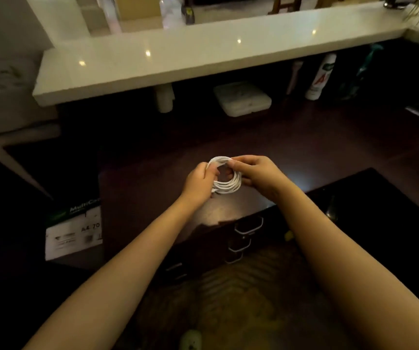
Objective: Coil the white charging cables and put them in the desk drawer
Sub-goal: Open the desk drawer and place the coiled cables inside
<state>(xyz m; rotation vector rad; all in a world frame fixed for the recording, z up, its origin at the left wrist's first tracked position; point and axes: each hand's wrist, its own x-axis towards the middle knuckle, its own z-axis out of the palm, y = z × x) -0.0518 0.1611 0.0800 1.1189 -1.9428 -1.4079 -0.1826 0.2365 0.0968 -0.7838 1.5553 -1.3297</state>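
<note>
Dim light covers a dark wooden desk (pixel 329 152), with a pale counter (pixel 203 56) running across the far side and a box of paper (pixel 74 231) on the floor at near left. Above the desk's middle both hands hold a white cable (pixel 226 183) wound into a small ring of several loops. The left hand (pixel 198 183) pinches the ring's left side; the right hand (pixel 254 173) grips its top and right side, fingers closed on the strands. Drawers (pixel 246 238) with pale handles sit below the near edge, all apparently shut. The risk I see: opening one needs a hand free, and a one-handed grip could let the springy loops spread and unwind. No second cable is visible.
</note>
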